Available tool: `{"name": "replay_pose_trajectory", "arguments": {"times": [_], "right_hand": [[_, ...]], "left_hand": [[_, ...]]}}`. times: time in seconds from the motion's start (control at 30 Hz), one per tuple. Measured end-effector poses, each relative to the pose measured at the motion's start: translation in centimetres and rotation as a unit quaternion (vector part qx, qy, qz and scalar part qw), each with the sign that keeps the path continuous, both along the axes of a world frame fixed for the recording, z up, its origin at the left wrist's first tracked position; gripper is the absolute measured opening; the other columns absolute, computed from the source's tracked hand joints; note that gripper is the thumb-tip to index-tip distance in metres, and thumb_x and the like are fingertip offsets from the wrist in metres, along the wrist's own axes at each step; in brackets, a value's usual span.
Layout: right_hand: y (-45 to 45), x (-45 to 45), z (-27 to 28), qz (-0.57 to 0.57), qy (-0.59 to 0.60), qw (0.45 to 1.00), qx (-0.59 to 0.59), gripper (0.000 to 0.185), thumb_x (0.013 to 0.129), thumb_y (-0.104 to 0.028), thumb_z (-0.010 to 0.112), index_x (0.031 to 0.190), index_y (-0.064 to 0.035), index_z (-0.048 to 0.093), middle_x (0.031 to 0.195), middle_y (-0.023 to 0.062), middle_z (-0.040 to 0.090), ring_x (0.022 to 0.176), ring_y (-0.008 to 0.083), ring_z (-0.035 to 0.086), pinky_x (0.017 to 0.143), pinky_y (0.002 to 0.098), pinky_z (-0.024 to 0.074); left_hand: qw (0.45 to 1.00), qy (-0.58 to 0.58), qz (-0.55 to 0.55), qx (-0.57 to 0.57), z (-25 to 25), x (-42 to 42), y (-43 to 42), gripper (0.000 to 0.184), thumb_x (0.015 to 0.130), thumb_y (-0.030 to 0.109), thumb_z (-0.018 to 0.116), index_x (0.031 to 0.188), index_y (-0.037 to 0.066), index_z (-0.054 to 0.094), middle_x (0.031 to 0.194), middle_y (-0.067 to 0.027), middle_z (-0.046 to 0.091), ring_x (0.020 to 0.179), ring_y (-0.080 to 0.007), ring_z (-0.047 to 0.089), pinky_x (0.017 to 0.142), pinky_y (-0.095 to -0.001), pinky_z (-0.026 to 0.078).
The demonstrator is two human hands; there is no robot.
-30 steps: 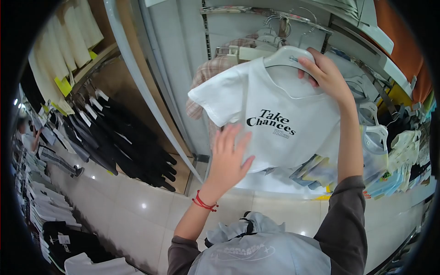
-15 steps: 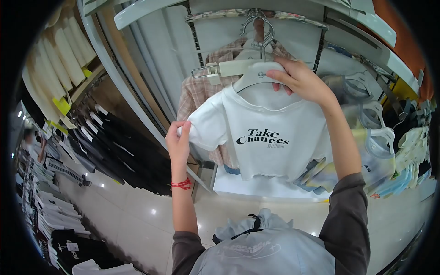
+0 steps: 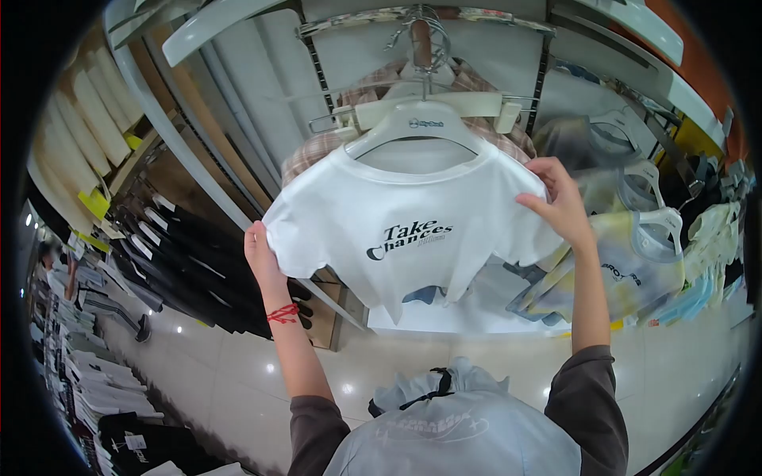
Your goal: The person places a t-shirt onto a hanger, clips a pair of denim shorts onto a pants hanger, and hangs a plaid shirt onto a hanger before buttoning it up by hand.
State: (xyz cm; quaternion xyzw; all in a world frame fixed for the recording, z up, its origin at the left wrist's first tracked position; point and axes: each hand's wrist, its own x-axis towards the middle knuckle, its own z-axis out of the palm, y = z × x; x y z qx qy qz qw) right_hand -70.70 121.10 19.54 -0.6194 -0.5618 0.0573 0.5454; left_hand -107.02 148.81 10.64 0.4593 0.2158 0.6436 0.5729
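Observation:
A white T-shirt [image 3: 432, 202] with black "Take Chances" lettering hangs in front of me on a white hanger [image 3: 413, 123]. My left hand [image 3: 263, 252] is closed on the sleeve at the left, pinching its edge. At the opposite shoulder is my right hand [image 3: 562, 205], its thumb lying on the front of the sleeve and its fingers around the outer edge. Part of that grip is hidden. Behind the shirt, a pink plaid garment [image 3: 308, 155] shows at both sides, and a pale clip hanger [image 3: 369, 115] spans across.
A metal rail [image 3: 484, 14] holds the hanger hooks. Tie-dye shirts [image 3: 623, 274] hang at the right. Black garments [image 3: 190, 262] and cream garments [image 3: 91, 111] hang at the left. A white platform [image 3: 476, 309] stands below. Another person's leg [image 3: 119, 309] shows at the far left.
My right hand has moved from the hanger's top down to the shirt's right shoulder. My left hand has shifted left and down with the sleeve. The shirt is spread wider and the whole hanger shows.

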Motion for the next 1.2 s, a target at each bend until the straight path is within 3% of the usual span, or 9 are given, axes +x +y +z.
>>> {"name": "replay_pose_trajectory", "arguments": {"times": [0.1, 0.17, 0.33, 0.4, 0.5, 0.63, 0.77, 0.9, 1.2], "right_hand": [[-0.9, -0.5, -1.8, -0.04, 0.023, 0.999, -0.024, 0.044, 0.07, -0.011, 0.072, 0.107, -0.0005, 0.05, 0.099, 0.0084, 0.059, 0.09, 0.0153, 0.056, 0.081, 0.0273, 0.0434], [-1.3, -0.9, -3.6, -0.085, 0.042, 0.994, -0.056, 0.044, 0.072, -0.009, 0.069, 0.109, 0.0002, 0.049, 0.099, 0.0062, 0.056, 0.091, 0.012, 0.052, 0.081, 0.0256, 0.0421], [-2.5, 0.5, -13.2, -0.087, 0.252, 0.96, -0.081, 0.047, 0.078, -0.018, 0.067, 0.117, -0.0001, 0.049, 0.104, 0.0063, 0.057, 0.092, 0.0127, 0.053, 0.08, 0.0268, 0.0427], [-3.2, 0.2, -16.8, -0.06, 0.372, 0.925, -0.039, 0.048, 0.079, -0.018, 0.066, 0.119, -0.0003, 0.048, 0.105, 0.0066, 0.058, 0.095, 0.0145, 0.054, 0.084, 0.0276, 0.0415], [-3.0, -3.6, -19.1, -0.02, 0.383, 0.922, 0.047, 0.042, 0.081, -0.018, 0.064, 0.116, -0.0005, 0.051, 0.109, 0.0056, 0.057, 0.097, 0.0124, 0.052, 0.084, 0.027, 0.0404], [-2.2, -6.7, -22.6, -0.027, 0.283, 0.953, -0.107, 0.026, 0.087, -0.021, 0.056, 0.107, -0.0045, 0.052, 0.096, 0.0034, 0.056, 0.09, 0.0098, 0.05, 0.079, 0.025, 0.0398], [-4.4, -8.7, -25.3, -0.156, 0.349, 0.924, -0.004, 0.022, 0.091, -0.026, 0.05, 0.095, -0.005, 0.05, 0.081, -0.0005, 0.054, 0.076, 0.0064, 0.047, 0.069, 0.0218, 0.0382], [-6.6, -12.0, -22.5, -0.251, 0.267, 0.929, 0.051, 0.021, 0.091, -0.026, 0.05, 0.09, -0.0052, 0.048, 0.067, -0.0031, 0.049, 0.061, 0.0043, 0.04, 0.054, 0.0202, 0.0329], [-9.5, -17.3, -26.4, -0.204, 0.317, 0.926, 0.003, 0.025, 0.083, -0.019, 0.062, 0.096, -0.0009, 0.053, 0.073, 0.0034, 0.06, 0.064, 0.0085, 0.051, 0.058, 0.0249, 0.0419]], "left_hand": [[0.998, -0.024, -0.053, -0.013, -0.3, 0.6, -0.1, 0.022, 0.094, 0.025, 0.044, 0.091, 0.004, 0.05, 0.086, -0.0039, 0.058, 0.078, -0.0108, 0.057, 0.07, -0.0246, 0.047], [0.996, -0.013, -0.083, -0.006, -1.3, 0.6, 0.1, 0.03, 0.096, 0.029, 0.038, 0.107, 0.003, 0.047, 0.105, -0.0069, 0.054, 0.094, -0.0154, 0.054, 0.082, -0.03, 0.044], [0.973, -0.017, -0.206, -0.105, -4.6, 1.5, -2.9, 0.04, 0.093, 0.024, 0.045, 0.124, 0.001, 0.037, 0.121, -0.0092, 0.045, 0.109, -0.0182, 0.045, 0.092, -0.0332, 0.038], [0.955, 0.141, -0.257, -0.047, -9.2, 2.0, -2.0, 0.044, 0.088, 0.02, 0.052, 0.124, 0.0, 0.037, 0.12, -0.0091, 0.046, 0.109, -0.0169, 0.045, 0.093, -0.0318, 0.037], [0.904, 0.289, -0.313, 0.018, -9.9, 2.3, -5.3, 0.053, 0.081, 0.014, 0.06, 0.125, -0.003, 0.035, 0.119, -0.0104, 0.046, 0.107, -0.016, 0.045, 0.091, -0.0294, 0.037], [0.897, 0.385, -0.218, 0.003, -11.7, 4.1, -7.2, 0.043, 0.087, 0.023, 0.056, 0.113, -0.009, 0.047, 0.108, -0.0119, 0.055, 0.096, -0.0173, 0.051, 0.086, -0.0285, 0.04], [0.951, 0.265, -0.161, 0.003, -12.9, 2.0, -7.9, 0.039, 0.093, 0.027, 0.046, 0.105, -0.01, 0.053, 0.102, -0.0102, 0.059, 0.092, -0.014, 0.052, 0.083, -0.0278, 0.041], [0.95, 0.29, -0.109, 0.023, -13.9, 0.2, -7.3, 0.037, 0.093, 0.028, 0.045, 0.101, -0.007, 0.055, 0.095, -0.0082, 0.06, 0.086, -0.0134, 0.052, 0.078, -0.0264, 0.041], [0.945, 0.26, -0.189, -0.058, -17.1, -1.1, -12.9, 0.03, 0.093, 0.024, 0.045, 0.101, -0.004, 0.054, 0.089, -0.0048, 0.058, 0.076, -0.0089, 0.051, 0.067, -0.0229, 0.042]]}}
